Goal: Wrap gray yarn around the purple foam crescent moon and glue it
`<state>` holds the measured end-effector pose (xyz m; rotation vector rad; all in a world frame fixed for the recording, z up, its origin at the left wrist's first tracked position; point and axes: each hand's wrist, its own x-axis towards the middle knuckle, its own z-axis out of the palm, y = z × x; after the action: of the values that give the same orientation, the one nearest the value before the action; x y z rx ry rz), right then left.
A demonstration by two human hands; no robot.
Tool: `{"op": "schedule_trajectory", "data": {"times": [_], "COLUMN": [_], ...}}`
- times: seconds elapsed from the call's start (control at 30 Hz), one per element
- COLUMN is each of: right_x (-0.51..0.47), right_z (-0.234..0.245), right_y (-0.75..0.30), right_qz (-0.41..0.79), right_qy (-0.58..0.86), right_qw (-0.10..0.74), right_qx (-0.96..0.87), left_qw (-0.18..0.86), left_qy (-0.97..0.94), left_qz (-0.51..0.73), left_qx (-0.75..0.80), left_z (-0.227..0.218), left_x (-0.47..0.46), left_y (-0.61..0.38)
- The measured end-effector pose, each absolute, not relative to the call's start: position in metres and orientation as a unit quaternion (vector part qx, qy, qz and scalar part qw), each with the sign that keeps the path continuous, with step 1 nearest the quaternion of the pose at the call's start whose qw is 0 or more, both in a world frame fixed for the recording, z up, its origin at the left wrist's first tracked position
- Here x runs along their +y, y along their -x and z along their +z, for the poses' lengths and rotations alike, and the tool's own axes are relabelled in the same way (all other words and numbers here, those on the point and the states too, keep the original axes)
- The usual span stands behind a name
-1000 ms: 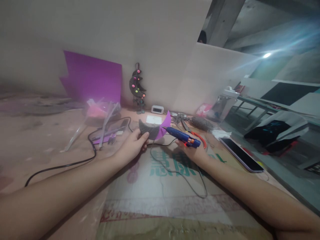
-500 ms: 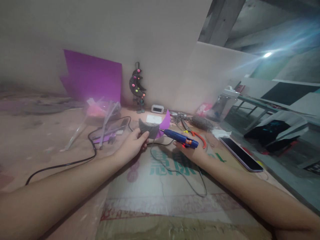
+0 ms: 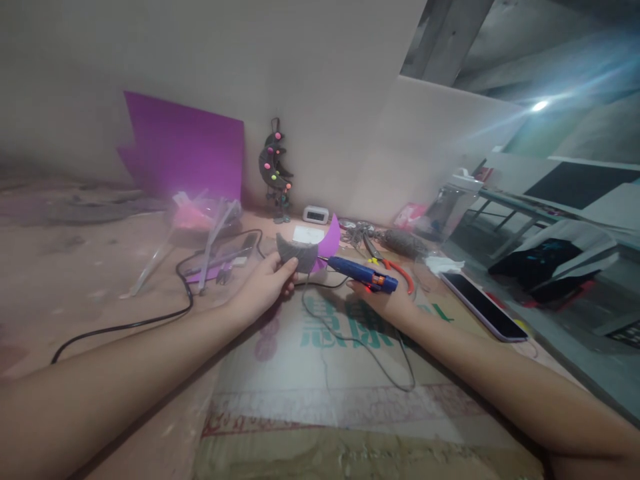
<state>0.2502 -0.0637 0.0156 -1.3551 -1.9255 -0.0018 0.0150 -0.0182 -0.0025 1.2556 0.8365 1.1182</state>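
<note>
My left hand (image 3: pixel 270 280) pinches a crescent moon piece, its left part wrapped in dark grey yarn (image 3: pixel 297 256) and its right tip bare purple card (image 3: pixel 330 237). In my right hand (image 3: pixel 383 297) is a blue hot glue gun (image 3: pixel 357 271) with a small red light glowing on it. The gun's nozzle points left and meets the crescent near where grey gives way to purple; whether glue is coming out is too small to tell. A strand of grey yarn (image 3: pixel 350 340) hangs from the piece and loops over the printed cardboard (image 3: pixel 280 393) below.
Against the wall stand purple card sheets (image 3: pixel 190 153) and a finished dark crescent ornament (image 3: pixel 273 163) with coloured beads. Behind my hands are a small clock (image 3: pixel 315 214), orange-handled pliers (image 3: pixel 400 273) and a yarn bundle (image 3: pixel 403 243). A phone (image 3: pixel 483 307) and bottle (image 3: pixel 453 203) lie right; a black cable (image 3: pixel 185 313) left.
Both hands, the crescent and the glue gun hold almost the same place. The whole view has shifted very slightly.
</note>
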Motion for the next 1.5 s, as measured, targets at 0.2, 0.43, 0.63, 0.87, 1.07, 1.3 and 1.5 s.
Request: {"op": "schedule_trajectory", "data": {"times": [0.2,0.43,0.63,0.87,1.07,1.3,1.5], "right_x": [-0.063,-0.064,-0.071,-0.067,-0.031,0.037,0.081], "right_z": [0.014,0.018,0.024,0.038,0.054,0.056,0.037], "right_y": [-0.251,-0.25,-0.252,-0.256,-0.278,-0.296,-0.277], "right_qz": [-0.002,-0.029,0.022,0.157,0.174,0.128,0.136], "right_qy": [0.531,0.525,0.45,0.475,0.546,0.615,0.636], "right_qw": [0.379,0.347,0.361,0.535,0.623,0.447,0.383], "right_qx": [-0.758,-0.777,-0.816,-0.681,-0.533,-0.638,-0.656], "left_qw": [0.588,0.597,0.615,0.581,0.531,0.517,0.496], "left_qy": [-0.538,-0.524,-0.492,-0.558,-0.62,-0.634,-0.627], "left_qz": [0.482,0.483,0.489,0.478,0.468,0.468,0.458], "left_qx": [0.363,0.369,0.376,0.349,0.339,0.335,0.388], "left_z": [-0.006,-0.005,-0.001,-0.003,-0.009,-0.007,0.0], "left_x": [-0.016,-0.016,-0.017,-0.019,-0.02,-0.02,-0.021], "left_y": [-0.015,-0.014,-0.014,-0.015,-0.015,-0.014,-0.012]}}
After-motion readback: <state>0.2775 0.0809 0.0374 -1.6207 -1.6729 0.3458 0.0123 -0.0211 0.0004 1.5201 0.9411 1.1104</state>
